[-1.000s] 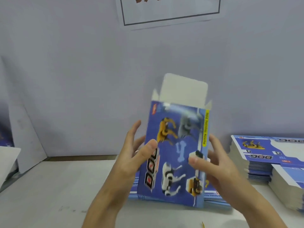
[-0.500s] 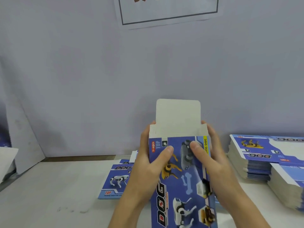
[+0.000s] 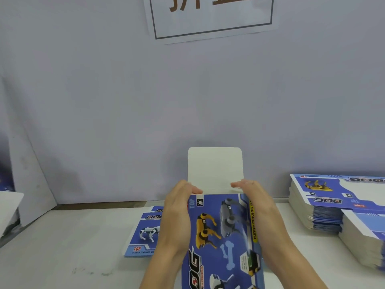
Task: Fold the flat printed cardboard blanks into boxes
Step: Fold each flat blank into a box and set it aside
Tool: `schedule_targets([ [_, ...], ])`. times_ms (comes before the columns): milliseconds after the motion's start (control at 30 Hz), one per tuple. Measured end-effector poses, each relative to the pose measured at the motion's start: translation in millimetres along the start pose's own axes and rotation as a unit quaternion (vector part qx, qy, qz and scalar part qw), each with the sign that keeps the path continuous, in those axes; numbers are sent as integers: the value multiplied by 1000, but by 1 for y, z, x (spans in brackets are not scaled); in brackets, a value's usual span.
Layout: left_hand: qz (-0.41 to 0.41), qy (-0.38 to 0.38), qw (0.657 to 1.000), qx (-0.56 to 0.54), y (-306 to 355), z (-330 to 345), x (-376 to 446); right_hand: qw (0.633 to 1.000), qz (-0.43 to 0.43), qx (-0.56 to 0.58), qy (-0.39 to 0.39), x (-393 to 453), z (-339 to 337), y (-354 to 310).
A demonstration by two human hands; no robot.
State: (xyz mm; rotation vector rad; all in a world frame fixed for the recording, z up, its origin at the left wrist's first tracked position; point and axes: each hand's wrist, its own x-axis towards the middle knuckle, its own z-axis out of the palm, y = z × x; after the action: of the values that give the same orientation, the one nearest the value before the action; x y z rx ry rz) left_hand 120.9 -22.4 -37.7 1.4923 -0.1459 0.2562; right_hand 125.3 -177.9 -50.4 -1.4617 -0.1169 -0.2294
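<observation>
A pale bench (image 3: 62, 247) meets a grey wall (image 3: 104, 101) bearing a sign (image 3: 210, 15). Low centre-left lie flat blanks (image 3: 143, 232). The left hand (image 3: 177, 213) and right hand (image 3: 260, 211) clasp the box (image 3: 223, 236) at lower centre, fingertips curled over its top edge beneath the white flap (image 3: 214, 167). Stacks (image 3: 333, 205) sit right.

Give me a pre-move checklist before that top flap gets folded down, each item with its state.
1. Box held on both sides: ok, left hand and right hand flank it.
2. Top flap upright and unfolded: ok.
3. Side dust flaps tucked in: cannot tell, fingertips cover them.
4. Box bottom closed: cannot tell, out of frame.
5. Next blanks at hand: ok, stack sits to the right.
</observation>
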Motion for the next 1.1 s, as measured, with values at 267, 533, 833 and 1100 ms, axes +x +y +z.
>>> schedule_targets([
  [267,-37,-13,997,-70,1,-3,3,996,8,86,-23,-2,3,-2],
  [533,40,41,993,-101,-5,-1,0,993,-62,97,1,-11,7,-2],
  [833,66,-44,996,-39,-5,-8,0,993,-42,83,-65,-8,6,-6],
  [1100,75,-50,996,-8,-6,-17,-2,995,-52,62,-61,-11,3,-1],
])
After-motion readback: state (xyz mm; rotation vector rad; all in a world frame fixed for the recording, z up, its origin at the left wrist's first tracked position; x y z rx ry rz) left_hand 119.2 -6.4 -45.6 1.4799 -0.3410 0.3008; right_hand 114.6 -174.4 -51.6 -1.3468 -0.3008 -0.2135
